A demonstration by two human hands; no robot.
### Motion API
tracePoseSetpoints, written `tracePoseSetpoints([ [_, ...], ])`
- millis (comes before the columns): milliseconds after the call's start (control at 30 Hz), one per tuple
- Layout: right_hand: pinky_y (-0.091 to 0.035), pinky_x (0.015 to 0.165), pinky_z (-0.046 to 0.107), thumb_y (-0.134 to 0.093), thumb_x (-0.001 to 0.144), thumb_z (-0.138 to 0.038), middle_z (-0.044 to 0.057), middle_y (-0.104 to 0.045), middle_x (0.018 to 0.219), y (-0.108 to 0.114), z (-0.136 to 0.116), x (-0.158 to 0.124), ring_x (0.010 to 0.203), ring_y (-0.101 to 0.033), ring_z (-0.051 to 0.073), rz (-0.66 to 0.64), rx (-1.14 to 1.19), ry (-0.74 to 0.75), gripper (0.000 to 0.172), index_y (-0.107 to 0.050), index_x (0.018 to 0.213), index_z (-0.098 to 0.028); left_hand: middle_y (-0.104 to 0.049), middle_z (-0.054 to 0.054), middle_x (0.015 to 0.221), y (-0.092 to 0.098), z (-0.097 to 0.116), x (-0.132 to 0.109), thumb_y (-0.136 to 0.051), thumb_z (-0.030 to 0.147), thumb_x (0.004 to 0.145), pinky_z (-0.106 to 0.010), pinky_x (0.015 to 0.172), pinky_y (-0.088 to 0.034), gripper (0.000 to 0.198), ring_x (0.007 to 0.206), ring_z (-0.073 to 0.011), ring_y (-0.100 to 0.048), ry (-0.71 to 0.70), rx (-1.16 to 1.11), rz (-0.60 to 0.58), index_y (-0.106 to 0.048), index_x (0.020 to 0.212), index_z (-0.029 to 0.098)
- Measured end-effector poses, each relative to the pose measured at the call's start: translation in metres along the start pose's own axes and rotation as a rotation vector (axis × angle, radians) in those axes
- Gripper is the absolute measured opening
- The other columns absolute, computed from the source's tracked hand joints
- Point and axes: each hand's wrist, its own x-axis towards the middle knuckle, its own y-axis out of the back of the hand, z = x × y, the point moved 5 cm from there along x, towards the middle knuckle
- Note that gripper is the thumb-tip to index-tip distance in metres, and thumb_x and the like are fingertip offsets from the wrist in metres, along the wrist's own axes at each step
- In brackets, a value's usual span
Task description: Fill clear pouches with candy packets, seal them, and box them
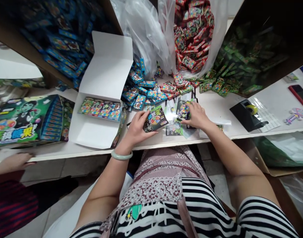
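My left hand [137,128] is closed on a flat black-and-green printed packet [155,119], thumb along its lower edge, just above the table's front edge. To its right, my right hand [197,115] grips the edge of a similar dark printed packet [183,109] between thumb and fingers. Beneath and between the hands lie more flat printed packets [173,129], partly overlapping. Left of my left hand is an open white-lined display box [105,64], with a row of small candy boxes [100,108] in green, red, dark and blue.
Small blue boxes [139,100], red boxes [168,87] and green boxes [218,85] lie piled behind my hands. A plastic bag [151,33] stands at the back. A filled display box [16,120] is at left, near another person's hand [14,163]. A tape dispenser [249,115] and phone [300,95] lie right.
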Motion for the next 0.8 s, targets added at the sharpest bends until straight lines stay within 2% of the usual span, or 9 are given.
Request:
tracePoseSetpoints([
  [100,-0.044,0.106,0.059,-0.079,0.071,-0.036,0.021,-0.059,0.136,-0.004,0.0,-0.002,0.13,-0.053,0.04,0.002,0.026,0.035,0.077,-0.051,0.14,-0.017,-0.049,-0.016,0.137,-0.007,0.002,0.0,-0.079,0.058,0.075,-0.056,0.108,-0.048,0.098,0.127,-0.0361,-0.052,-0.005,-0.014,-0.037,-0.035,0.155,0.022],
  [167,-0.044,0.108,0.056,-0.075,0.073,-0.031,0.02,-0.06,0.134,0.01,-0.004,-0.005,0.128,-0.054,0.037,0.088,0.102,0.108,0.072,-0.051,0.14,-0.016,-0.049,-0.017,0.137,-0.01,0.003,0.0,-0.08,0.056,0.075,-0.056,0.108,-0.048,0.098,0.127,-0.0359,-0.052,-0.01,-0.017,-0.048,-0.035,0.155,0.022],
  [233,-0.042,0.112,0.055,-0.074,0.075,-0.033,0.017,-0.055,0.14,0.03,-0.014,-0.013,0.132,-0.051,0.036,0.13,0.197,0.25,0.075,-0.048,0.144,-0.02,-0.049,-0.016,0.137,-0.011,0.003,-0.001,-0.08,0.054,0.075,-0.056,0.11,-0.047,0.098,0.128,-0.0356,-0.052,-0.01,-0.032,-0.061,-0.034,0.155,0.023],
  [333,-0.041,0.114,0.054,-0.075,0.079,-0.039,0.011,-0.051,0.147,0.054,-0.036,-0.028,0.137,-0.047,0.033,-0.022,0.277,0.491,0.075,-0.047,0.148,-0.03,-0.048,-0.015,0.14,-0.01,0.004,-0.001,-0.08,0.054,0.074,-0.056,0.112,-0.045,0.099,0.131,-0.0357,-0.05,-0.023,-0.074,-0.079,-0.033,0.156,0.025],
  [433,-0.043,0.113,0.054,-0.075,0.08,-0.042,0.01,-0.052,0.146,0.062,-0.052,-0.036,0.135,-0.049,0.032,-0.195,0.243,0.612,0.072,-0.051,0.146,-0.033,-0.047,-0.015,0.141,-0.009,0.008,0.001,-0.08,0.052,0.075,-0.056,0.113,-0.044,0.101,0.131,-0.0361,-0.049,-0.065,-0.104,-0.096,-0.029,0.158,0.026],
  [500,-0.044,0.111,0.053,-0.075,0.079,-0.04,0.011,-0.053,0.144,0.062,-0.058,-0.035,0.132,-0.051,0.032,-0.242,0.195,0.645,0.07,-0.053,0.145,-0.031,-0.046,-0.016,0.142,-0.009,0.014,0.002,-0.081,0.051,0.075,-0.056,0.112,-0.044,0.102,0.131,-0.0364,-0.05,-0.113,-0.106,-0.115,-0.028,0.159,0.026],
  [600,-0.047,0.107,0.053,-0.077,0.078,-0.035,0.012,-0.056,0.14,0.06,-0.062,-0.028,0.127,-0.054,0.033,-0.248,0.121,0.646,0.068,-0.057,0.142,-0.029,-0.047,-0.017,0.141,-0.011,0.021,0.004,-0.08,0.052,0.075,-0.055,0.111,-0.046,0.101,0.13,-0.0364,-0.05,-0.166,-0.108,-0.144,-0.029,0.158,0.024],
  [800,-0.05,0.103,0.052,-0.08,0.073,-0.029,0.013,-0.06,0.134,0.05,-0.065,-0.02,0.122,-0.056,0.034,-0.257,0.078,0.61,0.069,-0.06,0.139,-0.025,-0.049,-0.017,0.137,-0.017,0.021,0.004,-0.081,0.05,0.074,-0.055,0.109,-0.047,0.097,0.128,-0.0358,-0.052,-0.098,-0.113,-0.162,-0.035,0.155,0.022],
])
